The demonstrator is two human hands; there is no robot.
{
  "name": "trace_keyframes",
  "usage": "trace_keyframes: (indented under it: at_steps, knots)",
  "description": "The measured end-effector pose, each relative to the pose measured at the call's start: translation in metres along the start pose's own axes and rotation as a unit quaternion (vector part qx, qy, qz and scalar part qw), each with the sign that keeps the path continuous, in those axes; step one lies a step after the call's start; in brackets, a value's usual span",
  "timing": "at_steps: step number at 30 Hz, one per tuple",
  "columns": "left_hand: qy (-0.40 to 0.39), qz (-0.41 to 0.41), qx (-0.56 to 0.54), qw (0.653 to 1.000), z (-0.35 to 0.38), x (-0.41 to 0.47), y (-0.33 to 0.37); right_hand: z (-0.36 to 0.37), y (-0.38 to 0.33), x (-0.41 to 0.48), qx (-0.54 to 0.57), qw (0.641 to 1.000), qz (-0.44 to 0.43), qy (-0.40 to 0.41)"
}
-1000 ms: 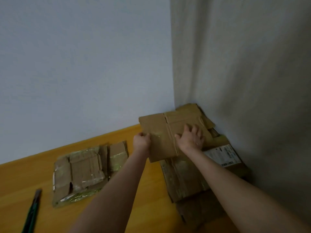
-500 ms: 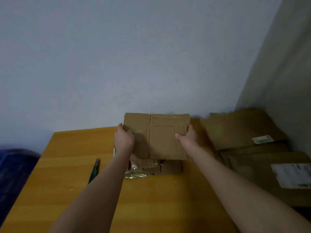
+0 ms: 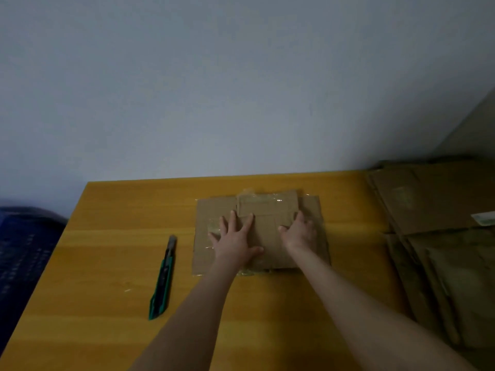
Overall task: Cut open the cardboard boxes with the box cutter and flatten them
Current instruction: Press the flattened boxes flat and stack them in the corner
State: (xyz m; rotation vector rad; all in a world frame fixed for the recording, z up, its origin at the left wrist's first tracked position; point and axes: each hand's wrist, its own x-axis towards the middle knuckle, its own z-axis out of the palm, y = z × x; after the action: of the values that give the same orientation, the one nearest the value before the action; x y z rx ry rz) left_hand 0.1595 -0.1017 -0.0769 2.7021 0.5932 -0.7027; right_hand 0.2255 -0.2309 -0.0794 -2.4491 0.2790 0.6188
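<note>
Both L grip (image 3: 235, 241) & R grip (image 3: 298, 231) press flattened box (image 3: 267, 208).

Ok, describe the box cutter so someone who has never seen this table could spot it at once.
Start at the yellow wooden table and find the flattened cardboard in its middle. The box cutter lies untouched to the left of it, pointing towards the wall. It is the only slim green and black thing among flat brown sheets.

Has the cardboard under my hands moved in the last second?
Yes: the cardboard came down onto the pile on the table, right of the box cutter.
</note>
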Motion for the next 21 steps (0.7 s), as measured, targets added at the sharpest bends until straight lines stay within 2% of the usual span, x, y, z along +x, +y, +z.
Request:
trace_keyframes:
  at_steps: [8,14,16,19,21]
  knots:
    - [-0.03,-0.016,0.005,0.999,-0.012,0.009,0.004,-0.003,0.005,0.003,-0.056,0.998,-0.026,-0.009]
    - [0.089,-0.047,0.066,0.993,-0.03,-0.003,0.044,-0.056,0.013,-0.003,-0.038,0.995,-0.089,0.038]
    - [0.122,-0.028,0.086,0.988,-0.036,-0.005,0.074,-0.084,0.023,0.001,-0.038,0.992,-0.101,0.06]
    - [0.154,0.044,0.021,0.987,-0.037,-0.006,0.134,-0.129,0.049,0.013,-0.045,0.99,-0.098,0.091]
    - [0.112,0.088,-0.048,0.989,-0.029,-0.003,0.181,-0.158,0.074,0.022,-0.035,0.991,-0.08,0.101]
